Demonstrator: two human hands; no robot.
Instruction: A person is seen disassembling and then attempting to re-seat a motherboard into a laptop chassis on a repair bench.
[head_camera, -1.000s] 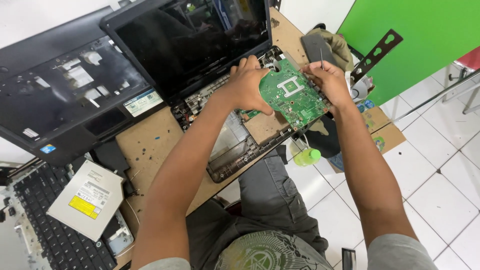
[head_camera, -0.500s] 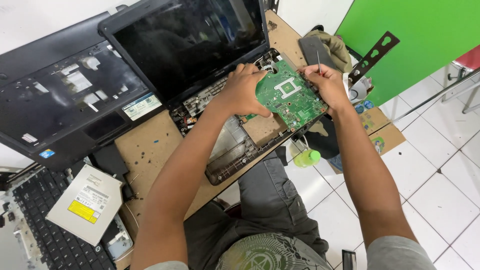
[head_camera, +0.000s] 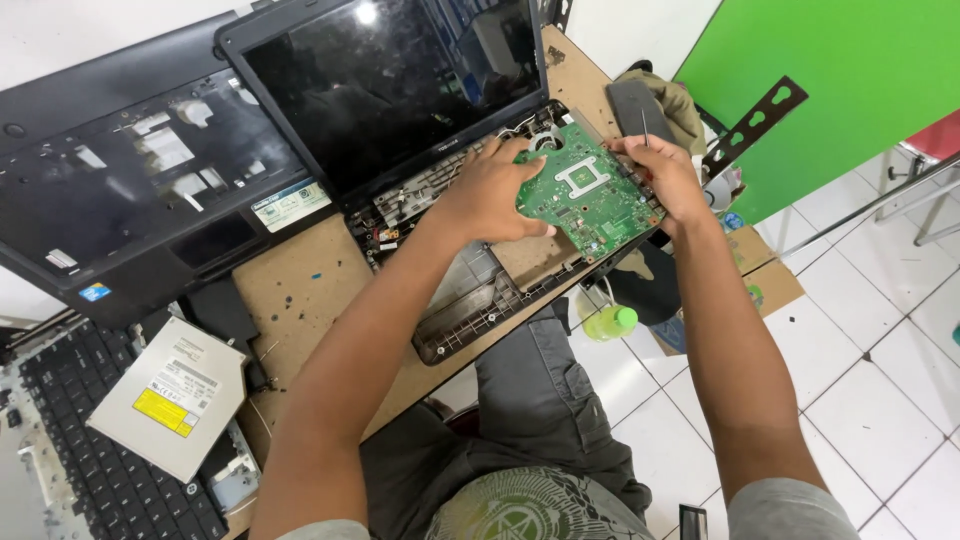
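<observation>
A flat green rectangular circuit board (head_camera: 590, 190) is gripped at its two short ends above the open grey plastic laptop base (head_camera: 480, 300), tilted, its long axis running between the hands. The left hand (head_camera: 490, 195) is closed on the near-left edge. The right hand (head_camera: 665, 175) is pinched on the far-right edge, a thin metal tool (head_camera: 644, 127) also held in it.

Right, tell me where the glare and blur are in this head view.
Head view: a bright lamp reflection sits near the top edge of the dark laptop screen, with fainter room reflections across it; the green motherboard between left hand and right hand is evenly lit and sharp; edges bow slightly from the wide lens.
</observation>
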